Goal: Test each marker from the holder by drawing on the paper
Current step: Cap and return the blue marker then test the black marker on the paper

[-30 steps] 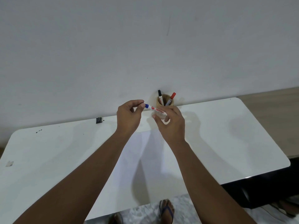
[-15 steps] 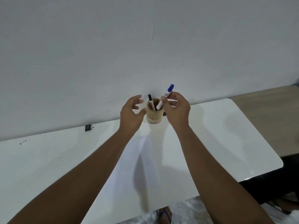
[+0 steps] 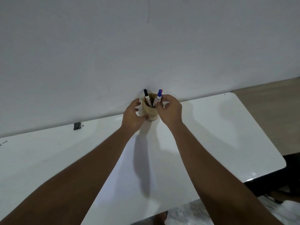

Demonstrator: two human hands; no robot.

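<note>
A wooden marker holder [image 3: 150,112] stands at the far edge of the white table [image 3: 227,135], against the wall. A black-capped marker [image 3: 146,96] leans inside it. My right hand [image 3: 170,111] pinches a blue-capped marker [image 3: 159,96] upright, cap up, its lower end inside the holder. My left hand [image 3: 132,116] cups the holder's left side, thumb against its base. A white sheet of paper [image 3: 123,192] lies on the table between my forearms. No red-capped marker shows.
A small black object [image 3: 77,126] sits at the table's back edge on the left, with a few dark specks further left. The wall rises right behind the holder. A sandalled foot [image 3: 160,218] shows below the near edge.
The blue marker went from held sideways between both hands to upright in my right hand, then down into the holder. My left hand let go of its cap and closed on the holder.
</note>
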